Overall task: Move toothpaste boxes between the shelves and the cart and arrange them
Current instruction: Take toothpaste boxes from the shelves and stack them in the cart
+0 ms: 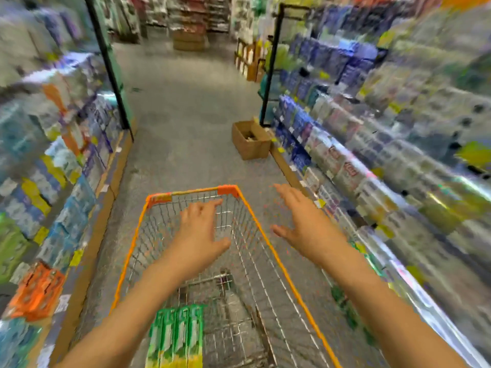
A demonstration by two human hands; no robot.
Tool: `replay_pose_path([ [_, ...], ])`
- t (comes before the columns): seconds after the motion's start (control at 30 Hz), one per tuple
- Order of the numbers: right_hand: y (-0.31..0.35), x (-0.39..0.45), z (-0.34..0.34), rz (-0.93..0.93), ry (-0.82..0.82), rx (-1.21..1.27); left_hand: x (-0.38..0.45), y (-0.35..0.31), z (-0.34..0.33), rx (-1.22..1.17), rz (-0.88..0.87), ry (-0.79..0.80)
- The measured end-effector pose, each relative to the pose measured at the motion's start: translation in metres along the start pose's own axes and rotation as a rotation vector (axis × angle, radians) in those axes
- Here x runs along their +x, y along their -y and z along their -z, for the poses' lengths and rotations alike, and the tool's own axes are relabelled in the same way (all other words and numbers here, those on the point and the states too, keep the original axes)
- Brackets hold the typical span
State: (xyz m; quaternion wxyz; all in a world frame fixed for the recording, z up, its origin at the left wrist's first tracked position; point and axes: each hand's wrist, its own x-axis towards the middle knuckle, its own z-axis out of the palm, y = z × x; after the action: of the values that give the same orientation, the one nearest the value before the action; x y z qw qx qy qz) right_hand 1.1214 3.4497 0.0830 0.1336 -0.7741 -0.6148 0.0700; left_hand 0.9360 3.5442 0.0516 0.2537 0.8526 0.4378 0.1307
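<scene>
An orange-rimmed wire cart point(259, 221) stands in the aisle in front of me. Several green toothpaste boxes point(175, 337) lie side by side in its near left corner. My left hand point(199, 232) hovers over the cart's middle with fingers spread, holding nothing. My right hand point(303, 221) is stretched out past the cart's right rim, fingers straight and empty, toward the right shelves point(372, 187) of boxed goods. The picture is blurred by motion.
Shelves of packaged goods point(53, 168) line the left side too. An open cardboard box point(249, 139) sits on the floor at the foot of the right shelving, ahead of the cart. More cartons point(188, 39) stand far down the grey aisle.
</scene>
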Motion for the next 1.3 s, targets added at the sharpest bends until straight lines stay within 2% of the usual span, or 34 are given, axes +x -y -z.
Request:
replay_pose_path([
  [0.17,-0.059,-0.107,0.096,-0.190,-0.200,-0.113,-0.002,-0.110,-0.004,0.187,-0.339,-0.063],
  [0.27,-0.102,-0.187,0.135,-0.359,-0.277,-0.183,-0.020,-0.182,-0.018,0.276,-0.472,-0.056],
  [0.4,-0.162,-0.310,0.166,-0.604,-0.352,-0.184,-0.051,-0.266,-0.067,0.256,-0.616,0.001],
  [0.6,-0.237,-0.470,0.172,-0.843,-0.297,-0.234,-0.114,-0.380,-0.180,0.292,-0.747,0.210],
  [0.7,-0.254,-0.513,0.176,-0.923,-0.263,-0.237,-0.131,-0.414,-0.222,0.314,-0.771,0.284],
  [0.97,-0.317,-0.548,0.159,-1.009,-0.204,-0.196,-0.121,-0.477,-0.309,0.411,-0.857,0.392],
  [1.3,-0.445,-0.481,0.113,-1.060,-0.033,-0.089,-0.031,-0.500,-0.420,0.529,-0.838,0.552],
])
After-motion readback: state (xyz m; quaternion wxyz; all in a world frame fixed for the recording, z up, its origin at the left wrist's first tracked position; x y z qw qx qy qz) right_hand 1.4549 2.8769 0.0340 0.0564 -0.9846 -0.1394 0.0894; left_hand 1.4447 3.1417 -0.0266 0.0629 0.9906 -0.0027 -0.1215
